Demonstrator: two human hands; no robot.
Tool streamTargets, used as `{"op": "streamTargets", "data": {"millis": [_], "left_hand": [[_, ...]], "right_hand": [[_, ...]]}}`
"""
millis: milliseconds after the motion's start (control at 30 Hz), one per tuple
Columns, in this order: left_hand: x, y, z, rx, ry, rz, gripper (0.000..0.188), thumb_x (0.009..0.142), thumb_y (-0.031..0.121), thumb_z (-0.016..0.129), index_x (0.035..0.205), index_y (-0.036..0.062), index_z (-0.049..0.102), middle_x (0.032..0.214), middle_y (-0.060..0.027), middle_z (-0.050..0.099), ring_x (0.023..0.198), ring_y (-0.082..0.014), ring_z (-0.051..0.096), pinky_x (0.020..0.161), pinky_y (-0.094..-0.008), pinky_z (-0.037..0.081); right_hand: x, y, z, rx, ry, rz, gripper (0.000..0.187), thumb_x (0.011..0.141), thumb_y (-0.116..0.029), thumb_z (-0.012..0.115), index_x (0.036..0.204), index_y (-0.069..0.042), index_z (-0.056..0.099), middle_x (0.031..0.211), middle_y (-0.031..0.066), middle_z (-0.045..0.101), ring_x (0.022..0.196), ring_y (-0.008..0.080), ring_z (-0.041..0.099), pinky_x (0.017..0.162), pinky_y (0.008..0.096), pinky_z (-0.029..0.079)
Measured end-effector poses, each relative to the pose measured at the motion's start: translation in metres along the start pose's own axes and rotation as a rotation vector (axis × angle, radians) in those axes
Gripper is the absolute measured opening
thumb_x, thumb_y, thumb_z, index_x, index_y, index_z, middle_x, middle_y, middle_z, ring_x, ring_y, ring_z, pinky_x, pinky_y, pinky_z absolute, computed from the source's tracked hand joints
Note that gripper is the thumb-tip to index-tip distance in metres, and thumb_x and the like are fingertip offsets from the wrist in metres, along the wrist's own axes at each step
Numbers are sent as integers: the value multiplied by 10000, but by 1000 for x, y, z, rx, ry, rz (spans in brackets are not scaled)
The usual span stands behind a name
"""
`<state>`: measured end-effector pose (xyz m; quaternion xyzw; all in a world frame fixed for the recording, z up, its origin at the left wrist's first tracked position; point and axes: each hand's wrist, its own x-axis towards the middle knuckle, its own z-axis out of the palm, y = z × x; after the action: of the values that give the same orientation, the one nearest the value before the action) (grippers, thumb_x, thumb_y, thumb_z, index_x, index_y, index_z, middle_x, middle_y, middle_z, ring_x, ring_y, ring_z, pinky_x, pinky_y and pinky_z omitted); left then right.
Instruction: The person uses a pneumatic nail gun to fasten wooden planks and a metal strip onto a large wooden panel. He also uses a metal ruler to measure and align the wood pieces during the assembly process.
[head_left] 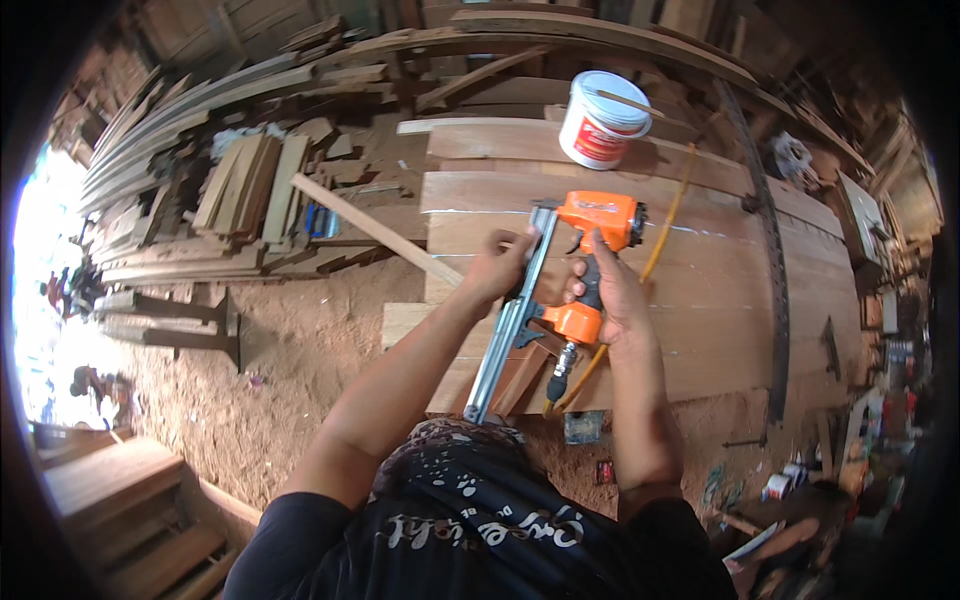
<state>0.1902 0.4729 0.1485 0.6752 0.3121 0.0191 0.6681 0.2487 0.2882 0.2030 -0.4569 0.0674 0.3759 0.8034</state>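
Note:
An orange and black air nail gun point(602, 215) is held over the wooden boards, its nose end toward the far side. My right hand point(615, 295) is wrapped round its black grip. My left hand point(500, 262) has its fingers curled against the upper part of the long silver magazine point(507, 335); the fingertips are slightly blurred and partly hidden. The magazine slants down toward my body. A yellow air hose point(655, 250) joins a metal fitting point(563, 370) at the tool's lower end. Under the gun lies a panel of pale boards point(715, 300) with whitish lines along the joints.
A white bucket point(597, 125) with a stick on its lid stands at the panel's far edge. A long dark metal bar clamp point(775, 270) crosses the right side. Stacked planks point(240, 190) fill the far left. Sandy ground point(300, 340) shows left, and a wooden piece point(110, 475) stands near left.

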Motion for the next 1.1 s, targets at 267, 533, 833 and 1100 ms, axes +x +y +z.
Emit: {"op": "streamTargets", "data": {"millis": [267, 533, 833, 1100], "left_hand": [[-109, -95, -88, -196, -55, 793, 772, 1096, 662, 267, 1349, 9, 590, 1340, -154, 636, 1343, -302, 554, 1191, -468, 343], [-108, -62, -50, -425, 311, 853, 586, 1171, 491, 289, 1297, 19, 612, 1334, -167, 630, 1305, -316, 570, 1244, -493, 309], [-56, -48, -35, -176, 221, 645, 480, 1159, 366, 362, 1246, -2, 657, 1262, -163, 646, 1275, -292, 565, 1169, -444, 377], [-75, -81, -40, -598, 281, 704, 601, 1140, 554, 290, 1351, 73, 583, 1384, -132, 632, 1397, -297, 521, 1225, -469, 304]], "right_hand": [[15, -2, -65, 228, 30, 35, 453, 987, -544, 760, 1082, -150, 557, 786, -39, 567, 617, 97, 533, 599, 326, 529], [30, 15, -44, 376, 5, 105, 438, 1030, -531, 706, 1095, -131, 537, 767, -41, 525, 642, 78, 534, 613, 272, 536], [-20, 35, 10, 176, 88, -20, 324, 1084, -462, 639, 1078, -153, 541, 737, -50, 492, 629, 67, 511, 608, 258, 511], [-24, 6, -33, 272, 238, -124, 308, 1078, -455, 650, 1067, -165, 545, 736, -72, 491, 612, 40, 508, 601, 266, 515]]}}
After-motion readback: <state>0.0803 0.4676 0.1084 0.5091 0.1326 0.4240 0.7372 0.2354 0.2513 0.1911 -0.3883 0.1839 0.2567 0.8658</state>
